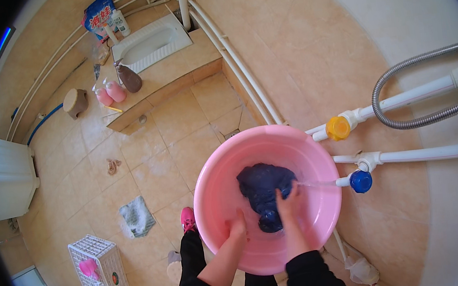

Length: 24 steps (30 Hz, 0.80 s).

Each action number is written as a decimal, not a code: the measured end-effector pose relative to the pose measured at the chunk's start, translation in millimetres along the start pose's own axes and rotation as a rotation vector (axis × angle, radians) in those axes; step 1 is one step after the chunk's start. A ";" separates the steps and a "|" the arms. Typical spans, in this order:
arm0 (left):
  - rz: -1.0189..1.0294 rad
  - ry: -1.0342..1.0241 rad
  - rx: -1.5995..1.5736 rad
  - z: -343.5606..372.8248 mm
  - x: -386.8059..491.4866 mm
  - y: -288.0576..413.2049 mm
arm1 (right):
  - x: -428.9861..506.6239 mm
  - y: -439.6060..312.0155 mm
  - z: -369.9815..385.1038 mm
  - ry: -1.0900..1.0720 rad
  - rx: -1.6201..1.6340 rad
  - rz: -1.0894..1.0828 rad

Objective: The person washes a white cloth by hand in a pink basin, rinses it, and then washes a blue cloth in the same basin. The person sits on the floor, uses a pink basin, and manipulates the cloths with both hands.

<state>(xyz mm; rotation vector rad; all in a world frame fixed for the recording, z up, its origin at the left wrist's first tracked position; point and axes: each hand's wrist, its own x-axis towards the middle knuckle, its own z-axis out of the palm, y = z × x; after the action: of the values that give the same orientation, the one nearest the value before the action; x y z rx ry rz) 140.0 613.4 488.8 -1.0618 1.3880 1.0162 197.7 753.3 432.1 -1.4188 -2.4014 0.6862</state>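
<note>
A wet, dark blue cloth (263, 185) lies bunched in a large pink plastic basin (207, 179). My right hand (289, 204) has the cloth's right side between its thumb and fingers. Beside it, a thin stream of water runs in from the tap with the blue knob (361, 181). My left hand (236, 225) is inside the basin, left of the cloth and apart from it. Its thumb stands away from the fingers, and nothing shows in the hand. Some of its fingertips are blurred.
A tap with a yellow knob (338, 128) and a flexible metal hose (381, 100) are at the right. On the tiled floor lie a grey-green cloth (137, 217) and a white plastic basket (117, 278). Pump bottles (115, 91) stand by a squat toilet (154, 43).
</note>
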 end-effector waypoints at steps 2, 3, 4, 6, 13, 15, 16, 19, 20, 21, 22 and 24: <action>0.026 -0.126 -0.183 -3.5 35.4 2.5 | -28.3 -12.2 25.3 -0.220 0.297 0.004; 0.051 -0.217 -0.302 -12.1 53.8 3.3 | -45.5 -37.4 23.6 -0.439 0.431 0.057; 0.095 -0.234 -0.289 -6.0 37.1 16.8 | -56.7 -47.9 18.0 -0.480 0.528 0.031; 0.123 -0.379 -0.489 -14.4 45.2 16.9 | -80.4 -84.7 -10.2 -0.533 0.546 -0.074; 0.422 -0.081 -0.183 26.4 16.2 4.4 | -20.3 -101.6 -30.3 -0.262 0.427 0.276; 0.648 -0.154 -0.116 23.2 -11.4 25.0 | -25.9 -98.2 -35.2 -0.275 0.616 0.152; 0.775 -0.066 -0.132 5.1 11.9 21.0 | -37.8 -109.8 -39.9 -0.333 0.625 0.023; 0.608 0.221 0.364 0.9 29.5 20.2 | -24.6 -75.4 -32.3 -0.295 0.476 -0.002; 0.639 0.371 0.197 4.6 45.4 5.7 | -6.5 -55.3 -23.4 -0.255 0.424 0.030; 0.654 0.329 0.021 -8.1 83.5 -15.1 | 11.7 -32.2 -12.0 -0.362 0.350 0.000; 0.324 0.127 0.075 -5.4 49.0 -3.3 | 28.0 -6.4 -21.8 -0.307 0.231 -0.050; -0.007 -0.045 0.065 -13.8 4.2 13.1 | 37.7 3.3 -20.1 -0.168 0.104 -0.048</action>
<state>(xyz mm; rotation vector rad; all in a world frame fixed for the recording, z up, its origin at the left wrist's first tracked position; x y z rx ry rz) 123.8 602.9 485.9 -0.9895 1.3708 0.9774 191.0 792.8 447.2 -1.3048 -2.4756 0.9379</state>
